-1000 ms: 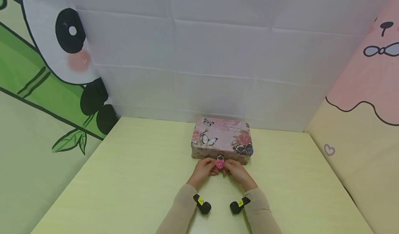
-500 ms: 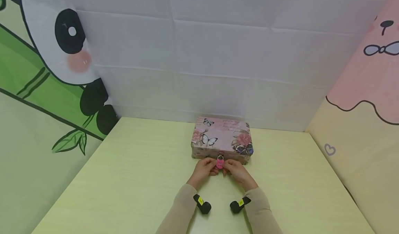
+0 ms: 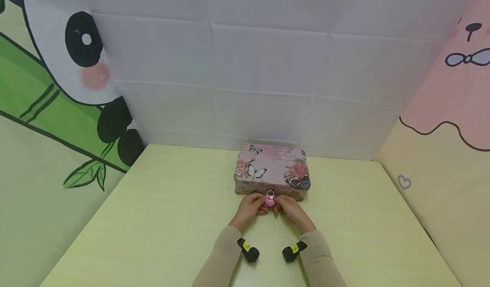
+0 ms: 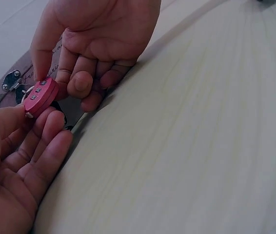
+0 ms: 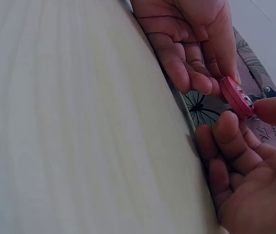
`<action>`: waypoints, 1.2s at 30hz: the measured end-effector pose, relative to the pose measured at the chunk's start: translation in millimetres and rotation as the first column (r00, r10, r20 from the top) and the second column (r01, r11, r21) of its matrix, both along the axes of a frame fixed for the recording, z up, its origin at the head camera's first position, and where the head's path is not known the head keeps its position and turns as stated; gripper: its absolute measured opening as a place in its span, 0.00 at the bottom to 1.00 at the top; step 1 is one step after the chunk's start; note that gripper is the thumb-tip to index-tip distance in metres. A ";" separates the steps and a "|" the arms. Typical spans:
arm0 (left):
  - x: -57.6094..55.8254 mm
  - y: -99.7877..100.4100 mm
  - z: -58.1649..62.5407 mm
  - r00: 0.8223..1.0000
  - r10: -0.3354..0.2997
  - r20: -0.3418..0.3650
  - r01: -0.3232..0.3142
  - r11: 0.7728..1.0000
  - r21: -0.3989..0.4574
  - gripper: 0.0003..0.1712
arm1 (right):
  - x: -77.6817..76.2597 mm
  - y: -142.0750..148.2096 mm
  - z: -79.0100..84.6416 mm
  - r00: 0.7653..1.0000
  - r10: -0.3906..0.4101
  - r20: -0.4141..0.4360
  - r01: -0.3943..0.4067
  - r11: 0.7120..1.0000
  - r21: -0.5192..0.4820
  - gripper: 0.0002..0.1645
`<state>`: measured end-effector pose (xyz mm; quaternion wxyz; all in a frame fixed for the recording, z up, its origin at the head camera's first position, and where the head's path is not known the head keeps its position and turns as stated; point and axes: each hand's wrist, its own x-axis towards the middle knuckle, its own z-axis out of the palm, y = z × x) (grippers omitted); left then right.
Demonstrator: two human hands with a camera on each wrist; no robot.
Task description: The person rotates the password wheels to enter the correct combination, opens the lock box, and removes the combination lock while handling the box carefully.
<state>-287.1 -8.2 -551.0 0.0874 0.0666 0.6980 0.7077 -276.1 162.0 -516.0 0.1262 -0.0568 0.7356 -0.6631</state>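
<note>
A small pink combination padlock (image 3: 269, 200) with a row of number dials hangs by its metal shackle at the front latch (image 4: 12, 80) of a pink tin box (image 3: 272, 166) printed with butterflies and roses. My left hand (image 3: 248, 209) pinches the lock's left side between thumb and fingers. From the other side, my right hand (image 3: 294, 213) pinches it too, with its thumb at the dial face in the right wrist view. The dials (image 4: 38, 89) face up toward the left wrist camera; their digits are too small to read. Both hands' other fingers curl loosely below the lock.
The box stands on a pale yellow table (image 3: 183, 219), close to the white back wall (image 3: 264, 66). Cartoon-printed panels rise at the left and right. Black wrist cameras (image 3: 250, 253) stick out inward from both sleeves.
The padlock's face has tilted slightly, and its dials show brighter in the head view. Both hands keep their hold in nearly the same place.
</note>
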 end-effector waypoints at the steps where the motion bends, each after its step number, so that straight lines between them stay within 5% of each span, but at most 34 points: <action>1: -0.2 0.2 -0.1 1.000 0.001 0.004 -0.001 1.000 0.000 0.13 | -1.2 0.3 -2.6 1.000 -0.002 -0.001 0.002 1.000 0.001 0.15; 12: -3.2 -0.2 -4.6 1.000 0.003 0.004 -0.003 1.000 0.003 0.13 | -6.3 3.1 -15.6 0.999 0.017 -0.027 -0.016 0.999 0.036 0.14; 33: -4.5 -0.5 -5.4 1.000 0.006 0.010 -0.006 1.000 0.021 0.13 | -5.7 3.8 -13.1 0.998 0.053 -0.024 -0.054 0.998 -0.029 0.12; 36: 0.8 -1.8 4.1 1.000 -0.003 0.008 0.003 1.000 0.022 0.13 | -6.6 4.5 -14.8 0.998 0.057 -0.015 -0.057 0.998 -0.036 0.13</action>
